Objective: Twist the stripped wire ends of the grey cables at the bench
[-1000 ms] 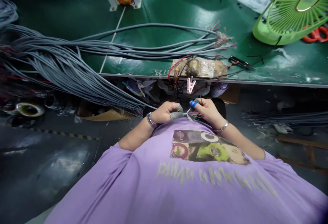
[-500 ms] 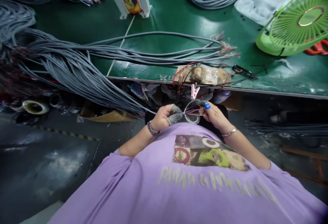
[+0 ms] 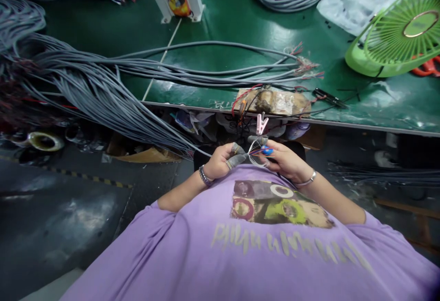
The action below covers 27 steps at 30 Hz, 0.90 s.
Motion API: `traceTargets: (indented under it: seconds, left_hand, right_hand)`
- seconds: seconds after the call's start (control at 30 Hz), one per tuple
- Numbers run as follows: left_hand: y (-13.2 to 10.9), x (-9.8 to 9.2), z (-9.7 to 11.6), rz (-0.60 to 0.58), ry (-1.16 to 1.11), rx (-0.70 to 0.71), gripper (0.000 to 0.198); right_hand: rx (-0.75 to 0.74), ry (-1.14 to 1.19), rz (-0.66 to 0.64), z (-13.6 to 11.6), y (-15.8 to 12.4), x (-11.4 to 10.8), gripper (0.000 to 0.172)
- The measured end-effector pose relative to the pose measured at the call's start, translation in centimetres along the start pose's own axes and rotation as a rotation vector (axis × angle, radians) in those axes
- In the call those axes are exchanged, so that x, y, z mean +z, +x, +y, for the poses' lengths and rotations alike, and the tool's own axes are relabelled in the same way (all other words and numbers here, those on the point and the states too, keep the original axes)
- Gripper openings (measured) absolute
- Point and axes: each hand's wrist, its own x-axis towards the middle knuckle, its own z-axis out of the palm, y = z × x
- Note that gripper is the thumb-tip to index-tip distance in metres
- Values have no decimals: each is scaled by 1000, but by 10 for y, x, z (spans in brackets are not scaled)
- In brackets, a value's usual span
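My left hand [image 3: 222,159], with grey finger cots, is closed around the end of a grey cable [image 3: 192,146] just above my lap. Thin coloured wires [image 3: 256,153] fan out of that cable end. My right hand [image 3: 283,159], a blue cot on one fingertip, pinches these wires right beside the left hand. Both hands hover below the edge of the green bench [image 3: 220,21], under a pink clip [image 3: 261,124].
A thick bundle of grey cables [image 3: 85,85] drapes off the bench at left; more cables [image 3: 213,69] lie across it. A taped block with wires [image 3: 273,100] sits at the edge. A green fan [image 3: 395,39], a plastic bag [image 3: 347,0] and orange scissors [image 3: 426,66] are at right.
My right hand has dropped and moved in closer to the left hand, and the loop of wires between them has shrunk. The view shifted slightly.
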Motion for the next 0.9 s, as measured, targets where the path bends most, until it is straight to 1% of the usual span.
traceTargets:
  seconds: [0.1, 0.17, 0.3, 0.43, 0.63, 0.8, 0.9]
  left_hand:
    - [0, -1, -1, 5, 6, -12, 40]
    - [-1, -1, -2, 1, 21, -1, 39]
    - [-1, -1, -5, -7, 46, 15, 39]
    - [-1, -1, -7, -13, 60, 10, 41]
    - [0, -1, -9, -21, 83, 1, 43]
    - [0, -1, -14, -41, 45, -12, 42]
    - [0, -1, -17, -61, 54, -26, 42]
  right_hand:
    - [17, 3, -48, -4, -4, 0, 55]
    - [16, 16, -72, -6, -7, 1, 58]
    - [19, 69, -79, -6, -7, 3, 61]
    - [14, 136, -89, -1, -4, 2, 54]
    - [9, 176, -115, 1, -2, 1, 37]
    - [10, 176, -122, -2, -4, 2, 37]
    - [20, 188, -97, -1, -5, 5, 35]
